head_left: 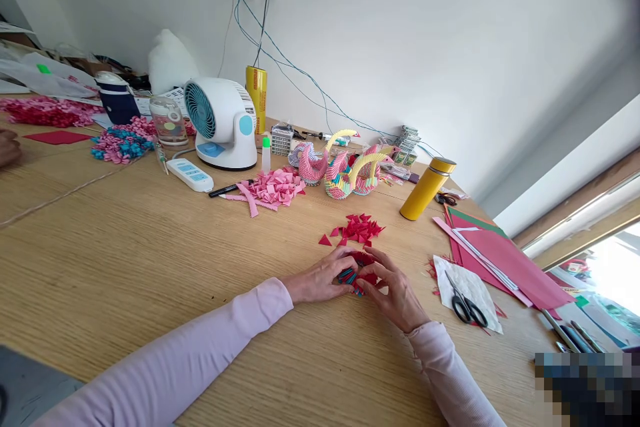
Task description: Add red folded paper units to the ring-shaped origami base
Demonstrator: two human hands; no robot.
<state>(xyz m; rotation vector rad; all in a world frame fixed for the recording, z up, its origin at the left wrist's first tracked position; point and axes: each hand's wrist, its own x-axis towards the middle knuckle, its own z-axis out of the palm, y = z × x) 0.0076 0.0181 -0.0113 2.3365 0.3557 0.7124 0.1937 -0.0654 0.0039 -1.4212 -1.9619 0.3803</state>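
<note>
The red paper ring (361,272), a small round build of folded triangular pieces with a few blue ones showing at its near side, sits on the wooden table (125,247) between both hands, and everything else is placed from it. Far to its left, at the table's edge, another person's hand (9,147) rests by a flat red sheet (57,137). Left and behind the ring stand a white desk fan (220,123) with a teal grille and a white power strip (190,175) beside it; the broad stretch of bare wood grain between them and the ring lies open. The left hand (323,279), in a pale pink sleeve, curls its fingers against the ring's left side, gripping it. Just behind the ring lies a loose heap of red triangles (357,229), sharp-cornered and too many to count. Further behind stand three paper swans (340,170), scaly in pink, yellow and teal. The right hand (397,293) closes on the ring's right side, thumb on top. Behind and right of the ring a smooth yellow flask (426,189) stands upright. To the ring's right, one pair of black-handled scissors (465,303) lies on a crumpled white sheet (467,290), and beyond it flat red and green card (505,260) reaches towards the table's right edge.
</note>
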